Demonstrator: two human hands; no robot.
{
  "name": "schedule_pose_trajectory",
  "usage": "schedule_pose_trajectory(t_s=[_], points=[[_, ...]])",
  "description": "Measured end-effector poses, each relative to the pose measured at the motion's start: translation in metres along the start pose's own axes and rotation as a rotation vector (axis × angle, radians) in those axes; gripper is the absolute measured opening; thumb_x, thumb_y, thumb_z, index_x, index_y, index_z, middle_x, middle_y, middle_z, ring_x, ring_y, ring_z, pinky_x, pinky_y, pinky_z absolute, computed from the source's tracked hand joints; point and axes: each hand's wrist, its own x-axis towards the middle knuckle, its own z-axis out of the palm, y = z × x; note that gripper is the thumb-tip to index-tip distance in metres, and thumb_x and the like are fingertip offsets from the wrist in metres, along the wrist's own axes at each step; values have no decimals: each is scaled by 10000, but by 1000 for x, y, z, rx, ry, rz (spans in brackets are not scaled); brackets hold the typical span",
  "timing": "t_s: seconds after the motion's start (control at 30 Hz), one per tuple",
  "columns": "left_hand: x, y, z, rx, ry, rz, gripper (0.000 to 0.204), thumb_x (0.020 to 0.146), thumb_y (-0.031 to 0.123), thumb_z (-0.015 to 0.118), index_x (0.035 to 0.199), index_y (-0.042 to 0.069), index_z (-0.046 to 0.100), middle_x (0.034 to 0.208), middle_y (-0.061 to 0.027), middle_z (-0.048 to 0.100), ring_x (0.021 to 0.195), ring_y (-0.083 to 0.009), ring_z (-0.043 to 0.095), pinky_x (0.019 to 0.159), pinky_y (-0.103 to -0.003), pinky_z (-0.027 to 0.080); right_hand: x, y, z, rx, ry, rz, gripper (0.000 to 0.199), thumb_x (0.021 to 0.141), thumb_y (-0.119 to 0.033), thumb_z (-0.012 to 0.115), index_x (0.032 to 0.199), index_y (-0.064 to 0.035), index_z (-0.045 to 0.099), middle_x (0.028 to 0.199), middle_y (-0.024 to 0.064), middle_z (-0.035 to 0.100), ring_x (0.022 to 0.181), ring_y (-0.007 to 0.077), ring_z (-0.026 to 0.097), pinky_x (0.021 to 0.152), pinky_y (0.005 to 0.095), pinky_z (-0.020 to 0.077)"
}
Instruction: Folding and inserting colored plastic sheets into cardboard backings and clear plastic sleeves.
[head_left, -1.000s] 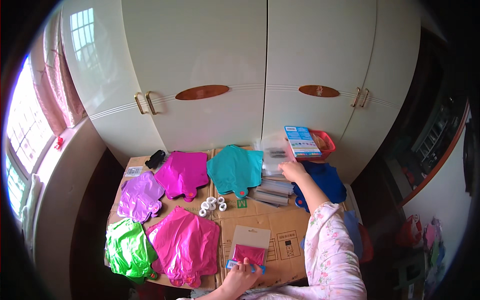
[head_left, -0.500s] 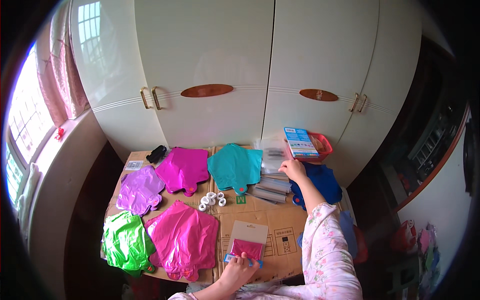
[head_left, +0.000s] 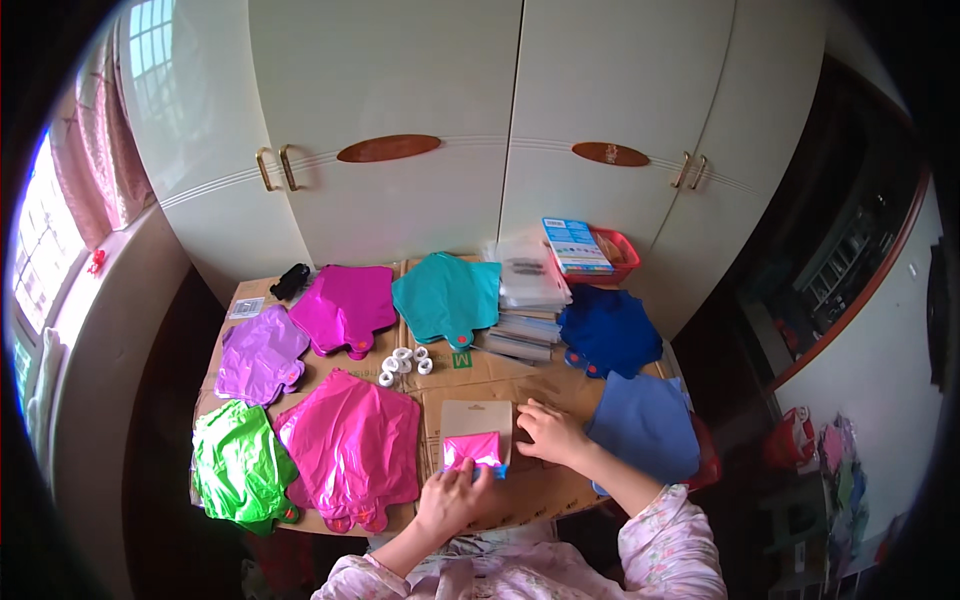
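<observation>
Left hand (head_left: 447, 500) grip closed on lower edge of pink folded balloon (head_left: 472, 449), lying on tan card (head_left: 478, 418) at counter (head_left: 480, 375) front centre. Right hand (head_left: 549, 433) open, flat, fingers touching card's right edge.

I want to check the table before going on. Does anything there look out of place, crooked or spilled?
Nothing looks spilled or damaged. The flat foil balloons lie in tidy colour stacks. Only the small white rings are loosely scattered between them. Both hands, left and right, rest at the clear packet holding folded pink foil.
</observation>
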Motion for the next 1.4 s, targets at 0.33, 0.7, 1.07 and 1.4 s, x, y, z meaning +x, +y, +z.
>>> schedule_pose_trajectory(t_s=[0.33,0.7,1.07,1.4], points=[[-4,-12,-8,-149,70,-159,330,753,134,595,1080,112,564,1059,-86,646,655,-197,607,590,-307,500,-15,0,28,92,153,152,256,817,-151,652,1027,-50,544,1163,114,608,1137,273,573,921,368,497],[-13,-18,-8,23,-50,208,328,778,223,574,1089,125,545,1031,-226,615,759,-255,647,607,-361,509,-8,1,29,250,314,224,99,829,-126,637,877,-40,649,964,110,675,878,272,660,768,357,541],[-12,-6,-11,95,-59,355,329,761,303,607,1073,204,568,1067,-142,609,835,-181,595,716,-313,487,12,-16,35,385,448,268,68,757,-7,663,782,-27,603,868,110,614,711,293,622,632,377,513],[-14,-1,-9,98,8,381,304,763,289,608,1056,210,585,1046,-129,607,804,-173,581,690,-305,483,12,-24,30,-35,385,101,136,759,-125,660,698,-109,540,713,51,530,723,233,591,629,363,507]])
